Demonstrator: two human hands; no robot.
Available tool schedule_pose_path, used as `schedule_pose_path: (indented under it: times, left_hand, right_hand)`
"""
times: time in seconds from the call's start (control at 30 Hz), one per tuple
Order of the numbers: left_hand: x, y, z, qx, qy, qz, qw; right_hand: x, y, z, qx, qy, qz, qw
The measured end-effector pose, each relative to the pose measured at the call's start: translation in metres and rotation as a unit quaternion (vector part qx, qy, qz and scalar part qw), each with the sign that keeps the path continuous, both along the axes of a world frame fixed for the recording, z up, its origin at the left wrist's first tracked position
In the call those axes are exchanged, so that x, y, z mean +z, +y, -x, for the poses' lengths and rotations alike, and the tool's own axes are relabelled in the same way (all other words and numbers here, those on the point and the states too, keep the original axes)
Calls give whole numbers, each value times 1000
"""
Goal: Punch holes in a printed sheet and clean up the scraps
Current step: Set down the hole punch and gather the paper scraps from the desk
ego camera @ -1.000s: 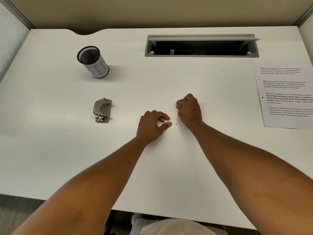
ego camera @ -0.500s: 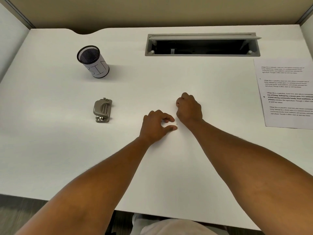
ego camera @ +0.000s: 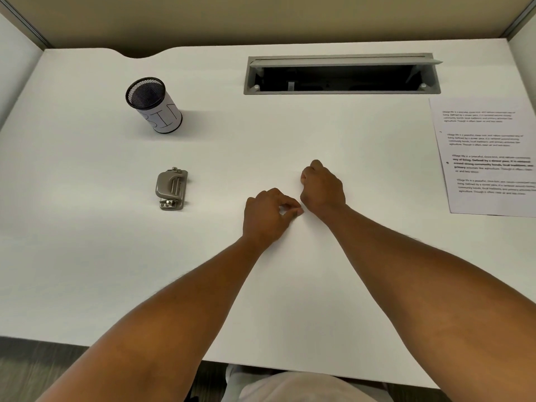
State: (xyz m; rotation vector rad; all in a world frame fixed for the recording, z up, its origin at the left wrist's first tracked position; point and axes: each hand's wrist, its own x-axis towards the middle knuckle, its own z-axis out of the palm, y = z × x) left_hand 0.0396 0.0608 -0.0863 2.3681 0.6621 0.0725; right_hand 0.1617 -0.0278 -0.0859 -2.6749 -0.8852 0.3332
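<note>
My left hand rests on the white desk with thumb and forefinger tips pinched together where a tiny paper scrap lay; the scrap is hidden under them. Just right of it, my right hand is curled into a loose fist, and whatever is inside cannot be seen. A grey metal hole punch lies to the left, apart from both hands. The printed sheet lies flat at the right edge, with small punched holes near its left margin. A black mesh cup wrapped in a "BIN" label stands at the back left.
An open grey cable hatch is set into the desk at the back. Cubicle walls close off the back and both sides. The desk's front edge runs close to my body.
My left thumb and forefinger have slid right and closed over the small scrap that lay between the hands. The right fist has barely moved.
</note>
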Motion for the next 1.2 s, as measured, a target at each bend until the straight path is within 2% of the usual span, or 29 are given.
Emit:
schedule_pose_path:
  times: [0.5,0.9,1.2]
  left_hand:
    - [8,-14,-8,-6,70,-66,995]
    - [-4,-11,0,55,54,32,997]
    - [-1,-18,2,66,14,31,997]
  right_hand:
    - [-3,-11,7,-14,12,-33,999]
    - [-8,-28,14,-20,18,-77,997]
    - [-8,-34,18,-23,20,-73,997]
